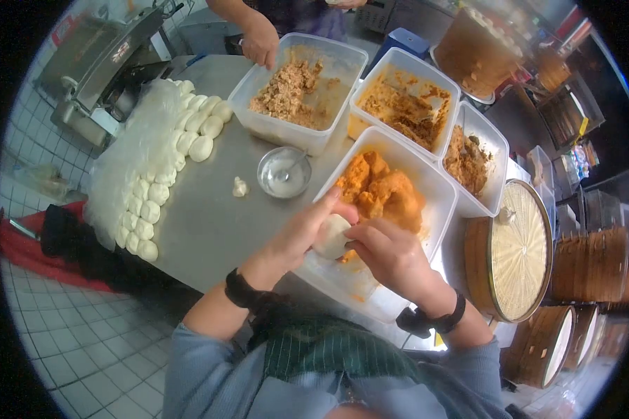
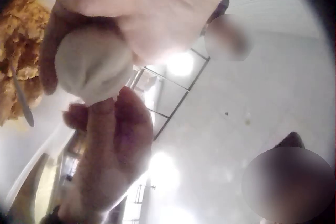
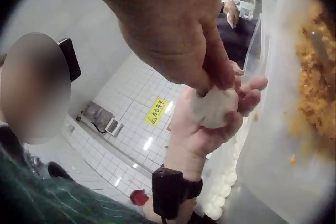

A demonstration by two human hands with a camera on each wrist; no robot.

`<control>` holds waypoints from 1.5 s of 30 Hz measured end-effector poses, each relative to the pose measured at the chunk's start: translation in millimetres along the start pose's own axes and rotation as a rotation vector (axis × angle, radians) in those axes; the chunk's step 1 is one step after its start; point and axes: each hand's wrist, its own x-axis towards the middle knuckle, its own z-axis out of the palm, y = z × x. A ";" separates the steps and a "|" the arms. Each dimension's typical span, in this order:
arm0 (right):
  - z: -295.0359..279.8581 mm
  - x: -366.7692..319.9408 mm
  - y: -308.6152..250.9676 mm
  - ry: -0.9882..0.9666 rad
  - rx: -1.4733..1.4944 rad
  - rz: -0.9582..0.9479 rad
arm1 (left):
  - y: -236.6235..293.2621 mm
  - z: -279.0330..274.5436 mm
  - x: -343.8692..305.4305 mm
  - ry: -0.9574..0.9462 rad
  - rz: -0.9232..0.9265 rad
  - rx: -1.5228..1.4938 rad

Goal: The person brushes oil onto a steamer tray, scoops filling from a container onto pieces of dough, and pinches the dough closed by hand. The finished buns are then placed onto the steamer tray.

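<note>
In the head view a round white filled bun [image 1: 330,236] is held over the near edge of a plastic tub with orange filling [image 1: 388,192]. My left hand [image 1: 299,234] cradles the bun, its fingers and thumb curled round the side. With thumb and fingertips, my right hand [image 1: 391,255] pinches the dough's edge. Folds gather in the dough of the bun [image 2: 93,64] in the left wrist view, between the left hand [image 2: 142,11] and the right hand [image 2: 121,140]. The right wrist view shows the right hand [image 3: 173,29] pinching the top of the bun [image 3: 215,107].
Rows of dough balls [image 1: 143,209] lie at the left, partly under plastic sheeting [image 1: 122,150]. A metal bowl [image 1: 284,172] and a dough scrap [image 1: 240,187] sit mid-table. More filling tubs [image 1: 314,126] stand beyond; bamboo steamers [image 1: 514,251] are at the right. Another person's hand [image 1: 260,42] touches a tub.
</note>
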 end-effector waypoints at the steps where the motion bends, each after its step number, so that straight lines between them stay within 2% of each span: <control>1: -1.9 -1.2 2.1 0.014 -0.021 -0.024 | 0.3 7.1 -2.5 0.127 0.072 -0.130; 2: -3.4 -1.1 3.7 0.015 -0.024 -0.019 | -2.6 5.8 -4.1 0.122 0.070 -0.130; 4: -6.0 -1.2 6.1 -0.013 -0.087 -0.093 | -9.1 -0.7 -8.2 -0.030 0.422 0.278; 5: -7.7 -1.0 6.6 -0.015 -0.088 -0.091 | -9.0 -1.6 -8.3 -0.030 0.420 0.275; 7: -11.5 1.0 5.4 -0.116 -0.157 -0.248 | -5.2 -3.8 -7.8 -0.075 0.104 0.195; 8: -13.6 1.6 3.9 -0.114 -0.156 -0.249 | -1.2 -3.5 -9.2 -0.074 0.104 0.196; 10: -18.8 1.9 0.6 -0.238 -0.165 -0.190 | 6.3 -1.0 -12.2 -0.139 -0.008 0.161; 14: -24.7 8.7 0.3 -0.284 -0.164 -0.240 | 5.0 0.9 -4.7 -0.113 -0.084 0.163; 16: -30.7 9.1 2.7 -0.290 -0.310 -0.408 | 8.6 2.5 -3.8 -0.191 -0.165 0.186; 19: -33.4 11.6 3.7 -0.284 -0.276 -0.480 | 13.6 5.6 0.6 -0.181 -0.269 0.202; 25: -33.3 9.8 10.9 -0.399 -0.346 -0.547 | 1.0 1.6 11.1 -0.240 -0.254 0.229; 26: -33.9 8.0 12.3 -0.398 -0.345 -0.545 | 1.8 1.9 10.8 -0.241 -0.256 0.230; 28: -35.0 6.4 13.7 -0.279 -0.060 -0.346 | 5.9 2.0 11.0 -0.264 -0.349 0.148; 29: -35.0 5.3 12.3 -0.281 -0.060 -0.347 | 5.1 -0.5 13.1 -0.264 -0.348 0.146; 31: -34.4 2.2 9.0 -0.051 0.099 0.036 | -0.1 -6.9 18.0 -0.206 -0.373 -0.039; 37: -26.1 3.5 1.7 -0.045 0.092 0.001 | -8.0 -1.5 16.6 -0.216 -0.372 -0.199; 41: -13.4 -6.5 11.6 -0.079 0.019 -0.021 | -6.1 2.9 13.5 -0.269 -0.353 -0.157; 43: -11.2 -11.4 13.6 -0.050 -0.060 -0.097 | -5.8 3.3 13.5 -0.279 -0.392 -0.177; 45: -12.5 -11.6 12.0 -0.010 0.007 -0.058 | -8.6 1.8 15.1 -0.301 -0.400 -0.189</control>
